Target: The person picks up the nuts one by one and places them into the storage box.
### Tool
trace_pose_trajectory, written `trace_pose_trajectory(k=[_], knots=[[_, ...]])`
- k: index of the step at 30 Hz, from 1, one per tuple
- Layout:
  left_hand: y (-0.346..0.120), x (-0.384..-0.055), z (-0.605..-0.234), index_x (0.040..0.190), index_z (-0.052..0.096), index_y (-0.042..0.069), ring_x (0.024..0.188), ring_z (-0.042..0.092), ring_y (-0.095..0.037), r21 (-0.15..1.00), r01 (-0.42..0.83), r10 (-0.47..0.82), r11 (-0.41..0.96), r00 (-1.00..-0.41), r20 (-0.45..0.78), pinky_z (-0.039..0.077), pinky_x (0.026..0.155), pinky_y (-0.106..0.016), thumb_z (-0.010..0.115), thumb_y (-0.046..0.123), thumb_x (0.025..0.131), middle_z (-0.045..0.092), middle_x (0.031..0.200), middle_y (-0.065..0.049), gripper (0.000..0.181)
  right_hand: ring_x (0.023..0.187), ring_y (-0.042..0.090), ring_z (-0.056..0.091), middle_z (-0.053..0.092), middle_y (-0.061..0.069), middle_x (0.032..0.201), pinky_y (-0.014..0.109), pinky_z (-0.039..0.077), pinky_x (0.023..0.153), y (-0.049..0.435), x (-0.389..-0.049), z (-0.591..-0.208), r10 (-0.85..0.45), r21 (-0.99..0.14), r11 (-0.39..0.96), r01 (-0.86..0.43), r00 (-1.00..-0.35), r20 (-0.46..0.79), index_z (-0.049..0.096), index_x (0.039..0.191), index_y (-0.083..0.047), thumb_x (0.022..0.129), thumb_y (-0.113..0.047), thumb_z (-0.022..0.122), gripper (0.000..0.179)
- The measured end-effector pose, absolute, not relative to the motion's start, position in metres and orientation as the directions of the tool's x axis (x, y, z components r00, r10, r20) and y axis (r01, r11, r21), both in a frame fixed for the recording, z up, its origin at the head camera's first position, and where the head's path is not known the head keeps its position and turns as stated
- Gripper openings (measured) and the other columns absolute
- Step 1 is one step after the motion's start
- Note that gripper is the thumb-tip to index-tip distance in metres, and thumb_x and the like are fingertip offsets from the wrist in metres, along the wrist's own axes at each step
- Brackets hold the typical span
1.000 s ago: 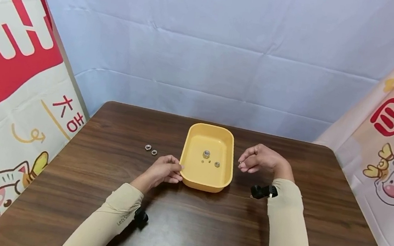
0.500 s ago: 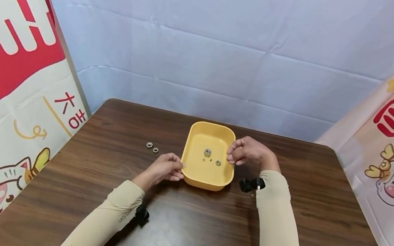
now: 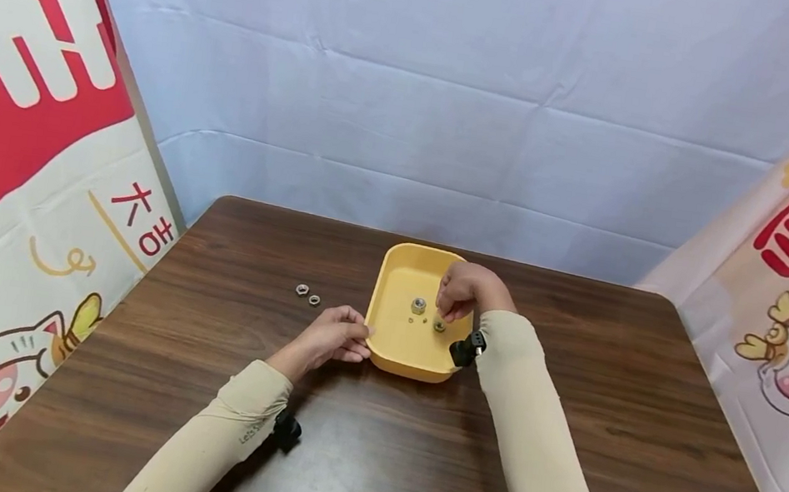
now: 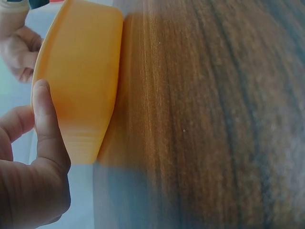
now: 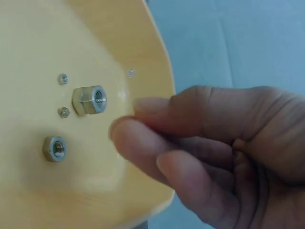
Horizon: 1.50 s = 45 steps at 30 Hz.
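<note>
The yellow tray (image 3: 399,346) sits on the counter (image 3: 379,462), long axis pointing away from the person; the left hand (image 3: 330,336) pinches its left rim. The right hand (image 3: 466,290), fingers curled and visibly holding nothing, hovers above the metal nuts (image 3: 418,306).

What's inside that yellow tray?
The yellow tray holds a large nut, a smaller nut and two tiny nuts; a further tiny piece is too blurred to name. The right hand covers part of the inside in the head view, hiding anything behind it.

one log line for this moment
left hand: pinches yellow tray rim; right hand: fingers curled over tray; metal nuts in tray; two nuts on table left of tray
</note>
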State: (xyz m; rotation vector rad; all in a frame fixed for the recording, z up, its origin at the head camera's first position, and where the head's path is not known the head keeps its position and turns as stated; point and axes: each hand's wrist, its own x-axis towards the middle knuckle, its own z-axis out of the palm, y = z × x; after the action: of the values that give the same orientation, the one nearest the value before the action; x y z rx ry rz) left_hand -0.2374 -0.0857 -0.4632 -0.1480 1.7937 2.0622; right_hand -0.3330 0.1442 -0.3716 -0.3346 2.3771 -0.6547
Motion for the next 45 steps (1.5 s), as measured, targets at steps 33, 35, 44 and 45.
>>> trace_pose_trajectory(k=[33, 35, 44, 45], knots=[[-0.085, -0.239, -0.467, 0.094, 0.045, 0.001, 0.054, 0.062, -0.017, 0.921, -0.378, 0.231, -0.098, -0.909, -0.348, 0.054, 0.049, -0.025, 0.06, 0.0, 0.086, 0.061, 0.066, -0.012, 0.016, 0.06, 0.016, 0.046, 0.056, 0.002, 0.071, 0.029, 0.044, 0.059, 0.145, -0.28, -0.352, -0.58, -0.272, 0.812, -0.516, -0.764, -0.282, 0.063, 0.103, -0.003, 0.08, -0.012, 0.072, 0.027], [-0.087, -0.239, -0.467, 0.094, 0.045, 0.001, 0.054, 0.062, -0.017, 0.92, -0.38, 0.231, -0.1, -0.908, -0.35, 0.054, 0.049, -0.025, 0.059, 0.0, 0.086, 0.061, 0.066, -0.012, 0.016, 0.063, 0.017, 0.048, 0.056, 0.002, 0.074, 0.03, 0.045, 0.06, 0.146, -0.28, -0.354, -0.579, -0.282, 0.812, -0.512, -0.767, -0.275, 0.063, 0.105, -0.003, 0.08, -0.012, 0.071, 0.027], [-0.086, -0.24, -0.467, 0.094, 0.045, 0.001, 0.055, 0.062, -0.016, 0.921, -0.377, 0.241, -0.096, -0.907, -0.346, 0.054, 0.049, -0.024, 0.059, 0.0, 0.086, 0.061, 0.067, -0.012, 0.016, 0.084, 0.024, 0.055, 0.059, 0.01, 0.095, 0.035, 0.049, 0.069, 0.172, -0.258, -0.355, -0.591, -0.381, 0.779, -0.498, -0.787, -0.178, 0.063, 0.105, -0.004, 0.076, -0.006, 0.072, 0.03], [-0.086, -0.24, -0.467, 0.094, 0.045, 0.001, 0.055, 0.062, -0.016, 0.921, -0.377, 0.242, -0.096, -0.907, -0.346, 0.054, 0.05, -0.024, 0.059, 0.0, 0.086, 0.061, 0.067, -0.012, 0.016, 0.083, 0.024, 0.055, 0.059, 0.009, 0.092, 0.034, 0.049, 0.068, 0.175, -0.256, -0.355, -0.595, -0.391, 0.771, -0.503, -0.788, -0.16, 0.063, 0.104, -0.004, 0.075, -0.005, 0.072, 0.03]])
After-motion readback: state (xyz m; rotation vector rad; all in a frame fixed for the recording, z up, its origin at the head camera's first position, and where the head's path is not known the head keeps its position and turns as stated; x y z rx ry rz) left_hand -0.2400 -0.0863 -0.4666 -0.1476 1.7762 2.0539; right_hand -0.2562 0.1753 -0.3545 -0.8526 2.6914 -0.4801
